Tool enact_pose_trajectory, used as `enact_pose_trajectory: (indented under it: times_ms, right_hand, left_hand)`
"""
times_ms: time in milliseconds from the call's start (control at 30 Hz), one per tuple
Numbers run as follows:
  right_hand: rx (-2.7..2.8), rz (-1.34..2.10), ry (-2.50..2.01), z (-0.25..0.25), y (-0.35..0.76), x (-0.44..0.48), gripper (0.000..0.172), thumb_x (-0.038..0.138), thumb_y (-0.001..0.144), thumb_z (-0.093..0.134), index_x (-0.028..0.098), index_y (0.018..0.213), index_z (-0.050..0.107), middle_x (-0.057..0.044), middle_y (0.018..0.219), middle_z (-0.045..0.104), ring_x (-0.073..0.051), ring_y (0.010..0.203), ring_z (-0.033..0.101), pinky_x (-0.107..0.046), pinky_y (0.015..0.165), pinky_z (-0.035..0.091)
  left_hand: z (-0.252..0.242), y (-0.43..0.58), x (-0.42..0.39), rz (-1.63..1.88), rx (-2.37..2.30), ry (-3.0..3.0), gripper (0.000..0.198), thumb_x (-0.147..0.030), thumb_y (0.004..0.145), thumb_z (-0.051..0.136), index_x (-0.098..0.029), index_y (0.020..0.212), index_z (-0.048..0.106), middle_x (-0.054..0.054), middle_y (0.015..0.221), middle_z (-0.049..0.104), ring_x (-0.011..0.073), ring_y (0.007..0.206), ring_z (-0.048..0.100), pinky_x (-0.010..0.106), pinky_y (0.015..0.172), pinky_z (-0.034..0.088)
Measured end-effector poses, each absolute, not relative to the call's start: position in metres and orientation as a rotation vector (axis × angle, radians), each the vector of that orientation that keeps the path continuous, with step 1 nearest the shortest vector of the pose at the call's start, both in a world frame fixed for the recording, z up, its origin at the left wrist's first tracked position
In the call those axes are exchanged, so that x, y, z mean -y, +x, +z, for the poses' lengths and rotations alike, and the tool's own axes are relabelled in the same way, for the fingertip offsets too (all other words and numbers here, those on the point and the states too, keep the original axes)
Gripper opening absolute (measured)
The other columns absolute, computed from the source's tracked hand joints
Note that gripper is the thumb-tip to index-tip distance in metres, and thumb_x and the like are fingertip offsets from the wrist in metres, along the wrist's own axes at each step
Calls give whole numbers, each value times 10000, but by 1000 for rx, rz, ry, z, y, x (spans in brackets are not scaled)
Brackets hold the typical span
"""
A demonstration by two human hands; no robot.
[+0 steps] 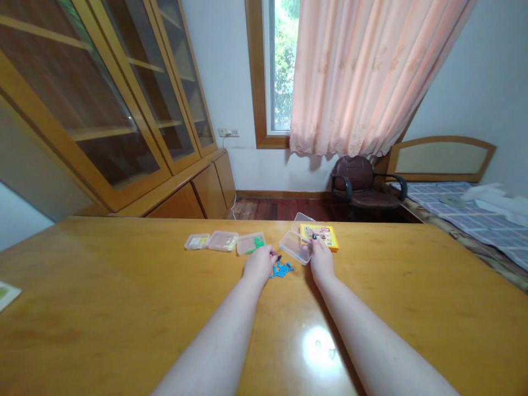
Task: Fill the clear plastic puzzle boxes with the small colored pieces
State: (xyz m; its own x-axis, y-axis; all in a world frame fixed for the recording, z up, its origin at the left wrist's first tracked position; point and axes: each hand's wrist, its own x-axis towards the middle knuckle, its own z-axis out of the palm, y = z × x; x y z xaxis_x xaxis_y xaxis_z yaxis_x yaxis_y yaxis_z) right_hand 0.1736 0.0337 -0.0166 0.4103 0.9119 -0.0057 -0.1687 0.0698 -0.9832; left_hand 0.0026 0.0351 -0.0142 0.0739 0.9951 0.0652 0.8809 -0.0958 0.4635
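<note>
My right hand [322,263] is closed on the edge of a clear plastic box [296,246], held tilted with its lid swung up behind it. A few blue bits show at the box's lower edge. To the left, my left hand [260,265] reaches down at a small pile of blue toy bricks [282,269] on the table. Its fingers are pinched together, and whatever is between them is too small to make out. Just beyond this hand stands a clear tray [244,243] with green bricks [258,242] in it.
Left of the green bricks' tray sit a tray [216,242] with pale pieces and another [192,242] with yellowish pieces. A yellow printed box [330,237] lies behind my right hand. The wooden table [124,308] ends just beyond; an armchair [361,184] stands past it.
</note>
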Motion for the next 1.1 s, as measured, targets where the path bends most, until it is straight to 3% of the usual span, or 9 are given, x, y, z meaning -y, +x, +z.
enact_pose_trajectory:
  times_ms: [767, 933, 1100]
  right_hand:
    - [774, 964, -1207, -27, 176, -40, 365, 524, 684, 501, 172, 699, 595, -27, 623, 620, -157, 564, 544, -265, 551, 426]
    - [766, 965, -1207, -29, 176, -40, 352, 519, 683, 508, 176, 677, 589, -23, 610, 615, -156, 555, 539, -268, 553, 428]
    - [790, 964, -1212, -25, 176, -38, 324, 505, 686, 512, 188, 641, 568, -10, 580, 599, -151, 538, 517, -267, 551, 415]
  left_hand:
    - [-15, 2, -40, 916, -1758, 1900, 109, -218, 790, 492, -171, 785, 591, 23, 770, 631, 140, 717, 562, 228, 639, 399]
    - [-14, 2, -38, 871, -1794, 1953, 149, -217, 812, 458, -174, 818, 601, 40, 825, 637, 158, 779, 568, 244, 673, 403]
    - [-14, 5, -34, 718, -1723, 2068, 128, -291, 736, 590, -193, 812, 622, 33, 863, 641, 169, 811, 570, 247, 682, 398]
